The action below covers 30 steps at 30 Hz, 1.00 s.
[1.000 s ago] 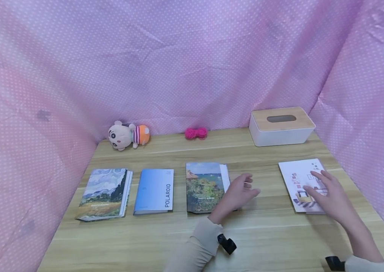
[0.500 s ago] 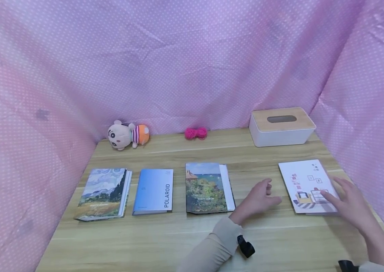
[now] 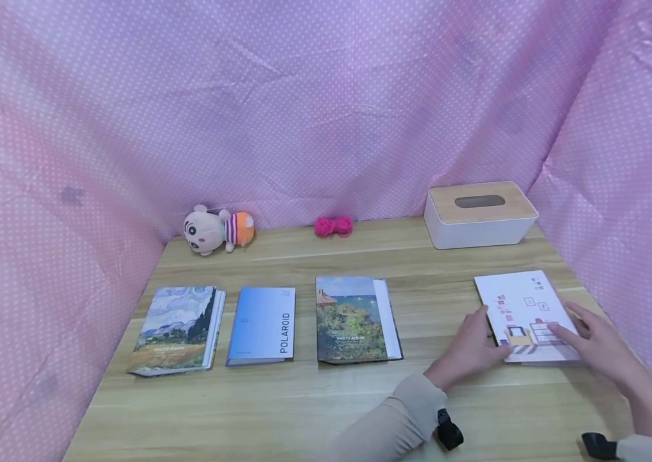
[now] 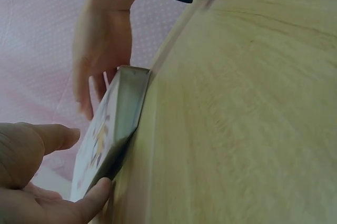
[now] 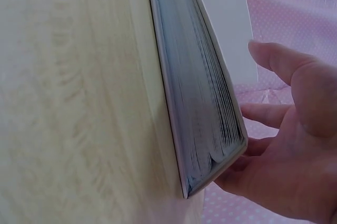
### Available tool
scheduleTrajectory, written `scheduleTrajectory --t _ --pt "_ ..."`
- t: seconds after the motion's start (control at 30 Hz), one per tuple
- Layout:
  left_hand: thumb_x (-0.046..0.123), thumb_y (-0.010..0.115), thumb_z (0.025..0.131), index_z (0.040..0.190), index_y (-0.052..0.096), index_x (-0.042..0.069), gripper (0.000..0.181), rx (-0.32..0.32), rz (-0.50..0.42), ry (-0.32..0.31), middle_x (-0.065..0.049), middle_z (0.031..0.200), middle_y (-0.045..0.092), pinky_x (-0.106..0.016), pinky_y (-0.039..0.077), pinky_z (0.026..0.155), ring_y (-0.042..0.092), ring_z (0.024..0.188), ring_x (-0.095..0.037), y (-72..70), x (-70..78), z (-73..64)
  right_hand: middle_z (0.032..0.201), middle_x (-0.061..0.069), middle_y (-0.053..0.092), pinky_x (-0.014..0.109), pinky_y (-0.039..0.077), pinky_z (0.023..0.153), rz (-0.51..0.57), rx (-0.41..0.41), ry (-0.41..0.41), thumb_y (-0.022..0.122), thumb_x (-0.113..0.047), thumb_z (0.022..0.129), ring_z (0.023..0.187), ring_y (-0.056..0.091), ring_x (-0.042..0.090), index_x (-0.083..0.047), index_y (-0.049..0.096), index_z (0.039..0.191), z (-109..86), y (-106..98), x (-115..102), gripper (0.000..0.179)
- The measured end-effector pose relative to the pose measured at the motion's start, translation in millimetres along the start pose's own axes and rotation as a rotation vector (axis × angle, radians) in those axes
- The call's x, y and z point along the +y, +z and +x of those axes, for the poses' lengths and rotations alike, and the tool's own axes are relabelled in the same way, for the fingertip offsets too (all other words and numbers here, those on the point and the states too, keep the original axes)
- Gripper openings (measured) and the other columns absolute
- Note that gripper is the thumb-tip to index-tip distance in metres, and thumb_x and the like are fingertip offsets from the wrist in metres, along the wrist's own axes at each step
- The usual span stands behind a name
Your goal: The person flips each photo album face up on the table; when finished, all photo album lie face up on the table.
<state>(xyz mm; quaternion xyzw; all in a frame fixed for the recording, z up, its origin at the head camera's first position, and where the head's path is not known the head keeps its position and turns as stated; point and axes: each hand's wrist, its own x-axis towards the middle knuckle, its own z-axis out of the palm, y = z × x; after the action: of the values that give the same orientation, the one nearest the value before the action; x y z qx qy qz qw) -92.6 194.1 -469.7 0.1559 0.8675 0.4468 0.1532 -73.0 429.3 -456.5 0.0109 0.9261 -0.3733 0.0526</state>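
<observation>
A white album with a printed room scene lies at the right of the table, in the head view. My left hand is at its left edge; the left wrist view has a fingertip against the lower side of the album and the thumb raised apart from the cover. My right hand is at the right edge, its thumb over the cover. From the right wrist, page edges of the album show, with the fingers of the right hand beside it and the thumb lifted.
Leftward lie a landscape photo album, a blue Polaroid album and another painted-cover album. Along the back are a plush toy, pink yarn and a tissue box. A pink dotted curtain encloses the table.
My left hand has moved right, from beside the landscape album to the white album's left edge. My right hand has shifted from above the white cover to its right edge.
</observation>
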Motion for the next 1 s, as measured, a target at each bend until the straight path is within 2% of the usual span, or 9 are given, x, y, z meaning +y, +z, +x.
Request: scheduleTrajectory --t 0.13,0.27,0.33,0.43,0.5,0.57,0.6,0.93,1.0 --pt "0.027 0.074 0.082 0.146 0.032 0.017 0.077 0.030 0.020 -0.029 0.009 0.126 0.048 -0.013 0.043 0.089 0.046 0.100 0.003 7.7 4.6 0.6 0.143 0.045 0.015 0.058 0.006 0.113 0.013 -0.025 0.007 0.049 -0.037 0.099 0.124 0.022 0.065 0.010 0.011 0.148 1.1 -1 3 0.078" --pt "0.023 0.075 0.082 0.147 0.033 0.016 0.077 0.064 -0.003 -0.048 0.008 0.125 0.049 -0.013 0.045 0.086 0.047 0.094 0.004 12.7 5.1 2.3 0.144 0.043 0.019 0.028 0.007 0.118 0.013 -0.031 0.005 0.048 -0.038 0.099 0.125 0.023 0.063 0.007 0.011 0.149 1.6 0 6 0.077" --pt "0.020 0.076 0.081 0.146 0.034 0.016 0.077 0.075 -0.004 -0.042 0.008 0.121 0.050 -0.012 0.045 0.083 0.046 0.091 0.004 14.2 4.3 3.2 0.143 0.043 0.020 0.007 0.011 0.109 0.006 -0.029 0.008 0.048 -0.039 0.099 0.124 0.025 0.063 0.005 0.012 0.150 1.7 0 7 0.077" --pt "0.016 0.077 0.080 0.142 0.039 0.016 0.073 0.078 0.019 -0.025 0.009 0.117 0.050 -0.010 0.044 0.078 0.045 0.089 0.005 15.4 1.8 4.6 0.144 0.043 0.018 0.020 0.016 0.116 0.021 -0.038 0.034 0.047 -0.040 0.100 0.125 0.024 0.063 0.003 0.010 0.151 1.3 0 8 0.076" --pt "0.015 0.076 0.080 0.142 0.040 0.014 0.072 0.071 0.036 -0.015 0.009 0.119 0.050 -0.009 0.044 0.077 0.046 0.089 0.005 15.7 0.3 5.1 0.145 0.043 0.016 0.046 0.016 0.118 0.034 -0.037 0.056 0.046 -0.040 0.100 0.126 0.021 0.063 0.002 0.010 0.151 1.2 1 8 0.075" --pt "0.016 0.076 0.081 0.142 0.041 0.013 0.070 0.061 0.053 -0.006 0.008 0.123 0.050 -0.008 0.044 0.077 0.048 0.089 0.005 15.5 -1.2 5.7 0.146 0.042 0.015 0.069 0.013 0.104 0.052 -0.031 0.077 0.044 -0.039 0.101 0.128 0.018 0.063 0.001 0.010 0.151 1.0 1 7 0.072" --pt "0.017 0.075 0.081 0.142 0.041 0.013 0.070 0.054 0.061 -0.003 0.008 0.125 0.049 -0.008 0.044 0.078 0.049 0.090 0.006 15.3 -2.0 5.7 0.146 0.042 0.015 0.070 0.014 0.103 0.058 -0.025 0.083 0.043 -0.038 0.101 0.128 0.018 0.063 0.002 0.011 0.151 0.9 2 7 0.071" --pt "0.020 0.074 0.083 0.143 0.042 0.015 0.068 0.023 0.128 0.007 0.006 0.135 0.048 -0.009 0.045 0.080 0.052 0.088 0.007 14.3 -3.6 6.1 0.148 0.038 0.017 0.057 0.014 0.114 0.138 0.028 0.120 0.041 -0.036 0.102 0.134 0.014 0.056 -0.001 0.015 0.150 -5.6 5 6 0.065" --pt "0.020 0.074 0.083 0.143 0.042 0.015 0.068 0.019 0.139 0.007 0.006 0.135 0.048 -0.009 0.045 0.082 0.052 0.089 0.006 13.7 -2.7 5.8 0.151 0.034 0.015 0.028 0.017 0.118 0.156 0.038 0.139 0.043 -0.039 0.101 0.141 0.012 0.048 -0.006 0.015 0.151 -7.4 6 9 0.066"
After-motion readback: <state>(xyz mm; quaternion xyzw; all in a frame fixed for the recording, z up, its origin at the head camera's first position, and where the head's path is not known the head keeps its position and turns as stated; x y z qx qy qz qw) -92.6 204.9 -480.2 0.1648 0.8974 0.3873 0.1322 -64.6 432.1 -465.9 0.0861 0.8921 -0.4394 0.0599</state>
